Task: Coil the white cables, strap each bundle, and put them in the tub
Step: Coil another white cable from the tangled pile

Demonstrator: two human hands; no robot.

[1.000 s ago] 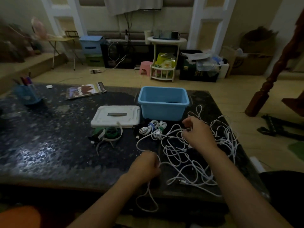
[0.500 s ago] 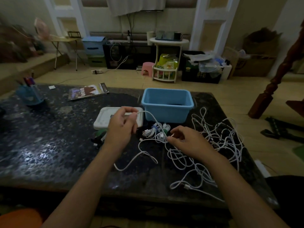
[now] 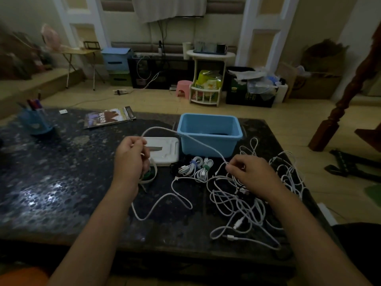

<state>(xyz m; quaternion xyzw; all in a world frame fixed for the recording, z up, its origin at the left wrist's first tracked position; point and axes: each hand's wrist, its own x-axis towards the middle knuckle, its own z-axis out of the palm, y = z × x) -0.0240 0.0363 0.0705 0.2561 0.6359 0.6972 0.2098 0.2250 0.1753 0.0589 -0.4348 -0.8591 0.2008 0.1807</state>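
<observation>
A white cable (image 3: 198, 142) arcs between my two hands above the dark table. My left hand (image 3: 131, 159) grips one end of it near the white lid. My right hand (image 3: 249, 174) pinches the same cable over the tangle of loose white cables (image 3: 247, 203) on the table's right side. The cable's free length (image 3: 162, 201) snakes across the table in front of me. Two coiled and strapped bundles (image 3: 195, 168) lie just in front of the blue tub (image 3: 209, 134). The tub stands at the table's far middle.
A white lid (image 3: 167, 150) lies left of the tub, with green and white straps (image 3: 150, 175) beside it. A blue pen holder (image 3: 36, 120) and a magazine (image 3: 109, 117) sit far left on the table (image 3: 51, 182). A wooden post (image 3: 338, 106) rises at the right.
My left hand has lifted from the near table edge to beside the lid, pulling the cable up into an arc. My right hand has slid nearer over the tangle.
</observation>
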